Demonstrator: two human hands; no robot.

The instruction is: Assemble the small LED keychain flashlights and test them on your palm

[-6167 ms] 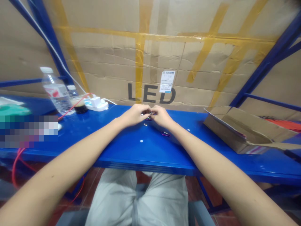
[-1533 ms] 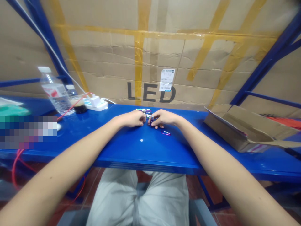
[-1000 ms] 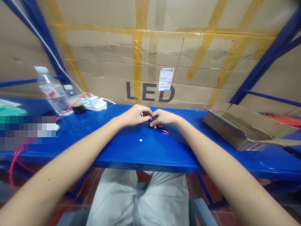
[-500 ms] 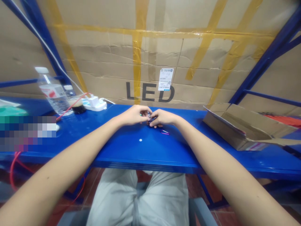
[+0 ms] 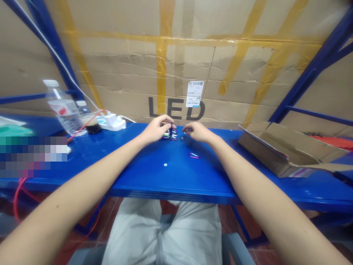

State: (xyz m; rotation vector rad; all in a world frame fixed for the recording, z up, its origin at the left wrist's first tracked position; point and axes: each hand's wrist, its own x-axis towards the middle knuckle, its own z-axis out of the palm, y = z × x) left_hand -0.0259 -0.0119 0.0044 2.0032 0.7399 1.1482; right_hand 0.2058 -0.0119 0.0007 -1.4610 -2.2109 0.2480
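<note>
My left hand (image 5: 159, 129) is closed, fingers and thumb curled round a bunch of small shiny carabiners (image 5: 171, 137) on the blue table (image 5: 143, 176). Its fingers partly cover them. A small dark piece (image 5: 182, 138) lies just right of the bunch. Beyond that piece, my right hand (image 5: 198, 131) hovers with fingers bent and drawn together; whatever may be between the fingertips is too small to make out. Nearer to me lies a single purple-pink carabiner (image 5: 193, 156), apart from both hands.
A white round spot (image 5: 165, 165) shows on the table. At right stands an open cardboard box (image 5: 264, 154). On the left are a water bottle (image 5: 62, 110), a dark-liquid bottle (image 5: 92, 127) and a white power strip (image 5: 116, 124). A large carton (image 5: 124, 73) closes off the back.
My hands were together over the small shiny things and have now parted. The right has shifted right and slightly up. The small dark piece now shows between them.
</note>
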